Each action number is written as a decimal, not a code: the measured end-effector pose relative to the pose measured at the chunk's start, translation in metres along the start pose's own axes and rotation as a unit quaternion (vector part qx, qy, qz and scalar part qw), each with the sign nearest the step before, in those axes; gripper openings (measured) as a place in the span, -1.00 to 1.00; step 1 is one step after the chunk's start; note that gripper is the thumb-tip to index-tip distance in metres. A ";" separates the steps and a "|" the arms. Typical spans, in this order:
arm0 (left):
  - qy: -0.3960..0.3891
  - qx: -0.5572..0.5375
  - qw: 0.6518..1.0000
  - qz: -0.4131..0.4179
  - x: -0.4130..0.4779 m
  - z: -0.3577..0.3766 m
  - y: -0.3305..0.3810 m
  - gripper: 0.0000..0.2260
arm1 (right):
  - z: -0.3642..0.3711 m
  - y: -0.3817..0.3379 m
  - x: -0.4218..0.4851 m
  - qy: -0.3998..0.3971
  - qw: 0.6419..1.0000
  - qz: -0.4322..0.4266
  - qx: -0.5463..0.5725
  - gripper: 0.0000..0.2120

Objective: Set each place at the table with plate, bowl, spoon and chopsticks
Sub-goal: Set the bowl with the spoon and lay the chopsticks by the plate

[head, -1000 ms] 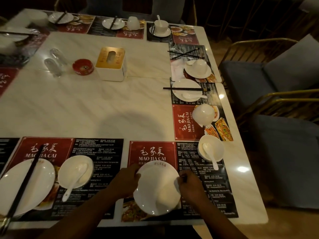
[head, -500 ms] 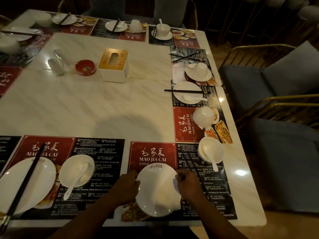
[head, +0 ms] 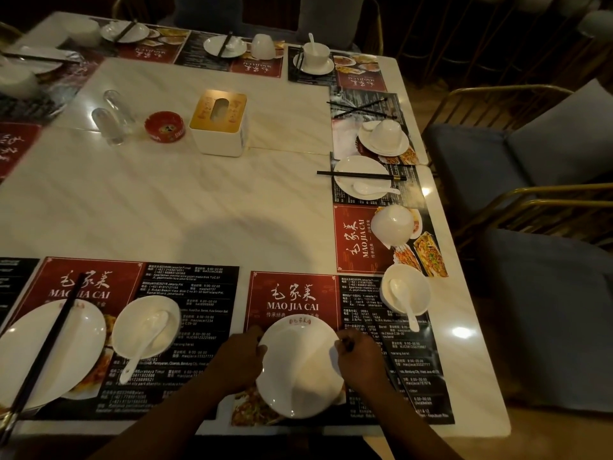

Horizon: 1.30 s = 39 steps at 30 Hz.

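- Far L, near edge: L plate (head: 76, 340) on L placemat (head: 185, 287), black chopsticks (head: 46, 346) laid diagonally across it.
- Just R of that: L bowl (head: 132, 322) w/ white spoon (head: 142, 343) in it, handle poking out toward the near edge.
- Mid-table (head: 166, 200), well apart from the hands: two clear glasses (head: 112, 124), red ashtray (head: 165, 126), white tissue box (head: 219, 122) w/ tan lid.
- R side: R bowl (head: 419, 287) w/ R spoon (head: 403, 302), near the top-R corner of the centre placemat (head: 292, 293). Beyond it an upturned bowl (head: 393, 225), then a far plate (head: 348, 180) w/ chopsticks across and a spoon on it.
- Far R: blue-cushioned chairs (head: 530, 161) w/ gold frames, beside the table.
- Nothing stands between the hands and the plate.
- Hard to see: light is dim. L plate is cut off by the frame edge. Forearms cover the near strip of the centre placemat; its food photo is half under the plate. Fingertips are mostly hidden at the rim. Small dark spot at the R hand's fingers, can't tell what it is.
- Plate (head: 300, 366): flat on centre placemat, near table edge, red logo at its far rim, sitting between both hands.
- L hand (head: 237, 363): fingers curled, gripping the plate's L rim.
- R hand (head: 361, 360): fingers bunched, pinching the R rim.
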State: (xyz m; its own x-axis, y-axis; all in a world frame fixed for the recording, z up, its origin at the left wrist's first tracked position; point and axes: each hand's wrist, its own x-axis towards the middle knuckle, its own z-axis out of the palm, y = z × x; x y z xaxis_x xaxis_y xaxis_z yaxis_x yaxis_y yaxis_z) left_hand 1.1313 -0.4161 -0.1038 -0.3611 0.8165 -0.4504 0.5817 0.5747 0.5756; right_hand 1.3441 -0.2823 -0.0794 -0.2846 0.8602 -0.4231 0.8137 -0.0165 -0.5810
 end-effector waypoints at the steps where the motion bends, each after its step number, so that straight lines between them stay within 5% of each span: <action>1: 0.001 0.000 1.000 0.002 0.000 0.000 0.000 -0.92 | 0.000 0.000 0.000 0.001 1.000 0.000 -0.002 -0.87; 14: 0.072 0.021 0.997 0.021 0.002 -0.004 -0.003 -0.93 | -0.013 -0.007 -0.006 -0.012 0.996 -0.050 -0.066 -0.84; 17: 0.095 0.127 0.981 0.112 0.005 -0.008 -0.012 -0.51 | -0.018 0.005 -0.006 -0.004 0.969 -0.132 -0.207 -0.64; 20: 0.012 0.243 0.962 0.122 0.006 -0.018 -0.008 -0.10 | -0.023 0.019 -0.008 -0.048 0.938 -0.177 -0.293 -0.39; 24: -0.023 0.287 0.951 0.110 0.006 -0.022 -0.012 -0.28 | -0.023 0.027 -0.011 -0.076 0.914 -0.196 -0.347 -0.17; 39: -0.021 0.294 0.952 0.086 0.009 -0.026 -0.017 -0.28 | -0.006 0.024 -0.012 -0.022 0.913 -0.200 -0.355 -0.23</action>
State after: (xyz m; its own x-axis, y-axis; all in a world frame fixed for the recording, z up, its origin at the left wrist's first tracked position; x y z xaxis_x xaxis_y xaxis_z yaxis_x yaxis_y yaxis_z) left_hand 1.0997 -0.4174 -0.0999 -0.2014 0.8861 -0.4175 0.9415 0.2927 0.1671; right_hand 1.3697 -0.2901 -0.0840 -0.6391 0.7030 -0.3120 0.7586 0.6429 -0.1054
